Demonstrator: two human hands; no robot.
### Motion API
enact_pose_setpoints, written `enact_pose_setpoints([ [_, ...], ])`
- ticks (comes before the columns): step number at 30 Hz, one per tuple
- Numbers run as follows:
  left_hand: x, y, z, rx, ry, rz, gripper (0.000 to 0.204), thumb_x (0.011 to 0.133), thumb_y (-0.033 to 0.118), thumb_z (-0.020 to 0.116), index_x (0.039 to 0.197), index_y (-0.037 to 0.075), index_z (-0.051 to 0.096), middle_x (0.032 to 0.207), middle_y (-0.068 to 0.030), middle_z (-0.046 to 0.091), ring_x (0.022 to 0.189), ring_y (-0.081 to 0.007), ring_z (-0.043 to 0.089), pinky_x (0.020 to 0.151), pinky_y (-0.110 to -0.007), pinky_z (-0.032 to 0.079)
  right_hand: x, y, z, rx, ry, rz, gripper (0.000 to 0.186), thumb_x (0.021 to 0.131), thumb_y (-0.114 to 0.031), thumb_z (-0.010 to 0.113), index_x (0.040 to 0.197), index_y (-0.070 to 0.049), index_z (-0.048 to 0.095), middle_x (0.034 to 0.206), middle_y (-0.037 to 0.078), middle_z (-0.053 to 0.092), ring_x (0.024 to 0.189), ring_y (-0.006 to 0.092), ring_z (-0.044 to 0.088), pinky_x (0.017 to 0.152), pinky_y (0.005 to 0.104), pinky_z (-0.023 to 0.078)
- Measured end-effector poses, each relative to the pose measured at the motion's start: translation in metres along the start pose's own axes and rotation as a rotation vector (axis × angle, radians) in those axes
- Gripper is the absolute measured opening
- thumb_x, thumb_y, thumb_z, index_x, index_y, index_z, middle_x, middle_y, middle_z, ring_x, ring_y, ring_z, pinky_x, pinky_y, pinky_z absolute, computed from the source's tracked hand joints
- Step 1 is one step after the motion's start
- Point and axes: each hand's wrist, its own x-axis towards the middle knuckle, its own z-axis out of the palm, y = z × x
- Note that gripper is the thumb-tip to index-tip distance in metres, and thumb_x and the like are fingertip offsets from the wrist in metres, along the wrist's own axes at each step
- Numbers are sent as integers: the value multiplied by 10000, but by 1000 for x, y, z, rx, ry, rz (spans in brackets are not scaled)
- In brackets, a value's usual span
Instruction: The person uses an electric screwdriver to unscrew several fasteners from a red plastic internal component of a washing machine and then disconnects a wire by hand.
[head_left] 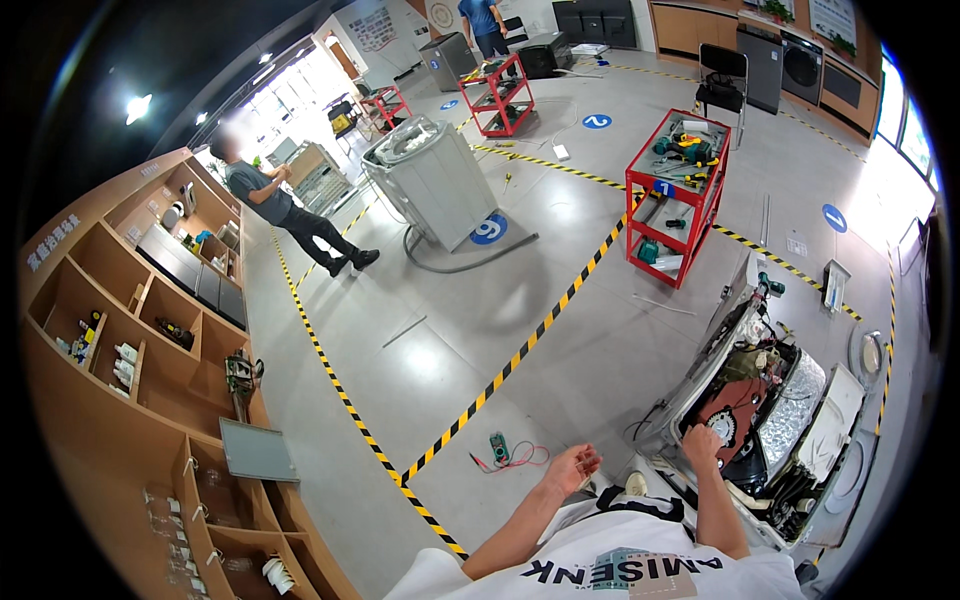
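My left hand hangs above the floor in front of me, its fingers loosely curled and apart, with nothing visible in it. A fist is made by my right hand at the near left side of an opened washing machine; whatever it may hold is hidden. Inside the machine's body show a reddish-brown panel, a silvery foil-like sheet and wiring. A green cordless drill rests at the far end of the machine. Left of my left hand, a green multimeter with red leads lies on the floor.
A red tool cart loaded with tools stands beyond the opened machine. Farther off is an upright washing machine with a grey hose. One person stands left of it, another at the back. Wooden shelves line the left.
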Motion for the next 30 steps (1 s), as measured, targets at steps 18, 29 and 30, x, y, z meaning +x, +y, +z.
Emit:
enact_pose_setpoints([
  [18, -1, 2, 1, 22, 7, 12, 212, 851, 166, 545, 999, 15, 522, 943, -116, 571, 870, -264, 589, 741, -368, 500, 0, 2, 7, 44, -56, 61, 326, 809, -271, 526, 679, 12, 623, 713, 209, 618, 690, 359, 611, 628, 461, 472],
  [29, -6, 0, 2, -10, 27, 0, 187, 820, 142, 583, 954, 18, 543, 878, -86, 566, 824, -244, 602, 722, -336, 496, 2, -2, -2, 39, -69, 52, 300, 805, -265, 529, 716, 6, 624, 732, 200, 626, 698, 353, 613, 614, 448, 472],
  [30, -6, 1, 2, -14, 27, -3, 188, 817, 140, 586, 953, 17, 543, 879, -87, 566, 827, -247, 601, 726, -338, 496, 4, -1, 0, 44, -85, 59, 300, 803, -266, 531, 715, 5, 624, 733, 200, 627, 697, 353, 614, 612, 449, 472],
])
